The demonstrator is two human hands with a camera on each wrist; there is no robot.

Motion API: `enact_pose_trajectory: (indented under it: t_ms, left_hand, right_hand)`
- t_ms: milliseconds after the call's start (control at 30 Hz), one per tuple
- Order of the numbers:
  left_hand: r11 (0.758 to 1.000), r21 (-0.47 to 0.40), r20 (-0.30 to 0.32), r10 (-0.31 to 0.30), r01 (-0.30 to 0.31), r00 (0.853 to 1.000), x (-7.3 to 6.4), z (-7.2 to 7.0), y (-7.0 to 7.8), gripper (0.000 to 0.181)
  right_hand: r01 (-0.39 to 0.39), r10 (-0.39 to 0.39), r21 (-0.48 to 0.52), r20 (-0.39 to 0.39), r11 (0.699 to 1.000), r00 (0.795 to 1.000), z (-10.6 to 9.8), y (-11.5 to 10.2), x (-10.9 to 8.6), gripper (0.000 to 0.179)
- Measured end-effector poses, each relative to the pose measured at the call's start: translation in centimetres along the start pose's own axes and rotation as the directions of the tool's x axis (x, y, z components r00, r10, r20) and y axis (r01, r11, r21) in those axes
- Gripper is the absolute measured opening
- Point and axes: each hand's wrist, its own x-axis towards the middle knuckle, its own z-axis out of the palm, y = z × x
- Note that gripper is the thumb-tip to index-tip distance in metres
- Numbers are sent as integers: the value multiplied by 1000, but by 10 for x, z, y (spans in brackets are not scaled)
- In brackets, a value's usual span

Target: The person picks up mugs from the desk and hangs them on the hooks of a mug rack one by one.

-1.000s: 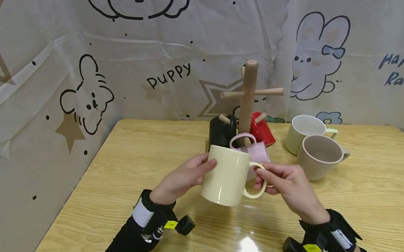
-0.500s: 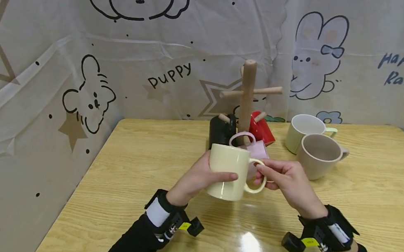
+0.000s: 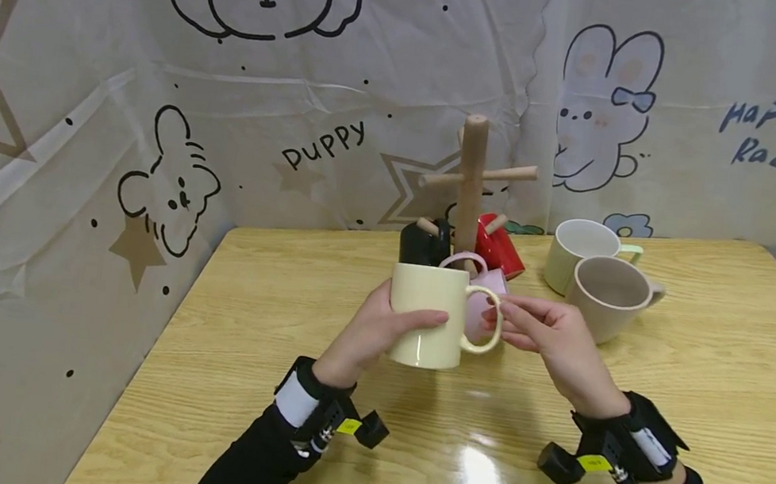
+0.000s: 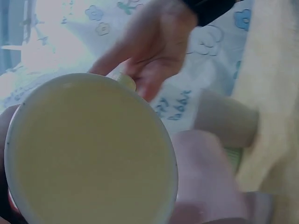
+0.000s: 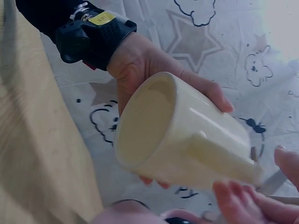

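My left hand (image 3: 378, 325) holds a cream mug (image 3: 425, 318) round its body, with the thumb across the near side; its other fingers are mostly hidden. The mug hangs upright above the table, handle to the right. At the handle (image 5: 224, 158), my right hand (image 3: 553, 337) has its thumb and fingers spread loosely around it, with a gap visible in the right wrist view. Just behind stands a wooden mug rack (image 3: 470, 187). A pink mug (image 3: 491, 286), a black mug (image 3: 424, 242) and a red mug (image 3: 501, 248) are around its lower part.
To the right of the rack, a taupe mug (image 3: 607, 299) and a pale green mug (image 3: 581, 252) stand close together on the wooden table (image 3: 231, 416). A printed cloth (image 3: 307, 65) hangs behind the table and along its left side.
My left hand has slid further round the cream mug, its thumb now across the front. The mug has moved up and slightly left, and my right fingers have loosened from its handle.
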Motion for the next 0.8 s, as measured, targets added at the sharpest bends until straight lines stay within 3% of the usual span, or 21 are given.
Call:
enact_pose_trajectory:
  t_ms: [100,200,367,533,800]
  left_hand:
    - [997,-75,-27,12,-14,1000,-1,-7,22,59]
    - [986,-140,-74,82,-91,994,1,-16,39,56]
    - [951,-193,-180,207,-241,962,10,-31,58,57]
    - [939,-211,-257,216,-272,942,22,-39,63,55]
    - [938,-243,-290,172,-246,942,37,-40,53,55]
  right_hand:
    - [44,-41,66,-44,997,998,-7,-5,-2,50]
    - [92,-83,124,-72,988,994,-15,-9,-3,44]
    - [113,-102,155,-77,981,992,-20,-12,-2,39]
    - [89,-80,136,-73,987,994,-21,-10,-1,39]
    - [78,-72,99,-57,992,996,-22,-6,1,42]
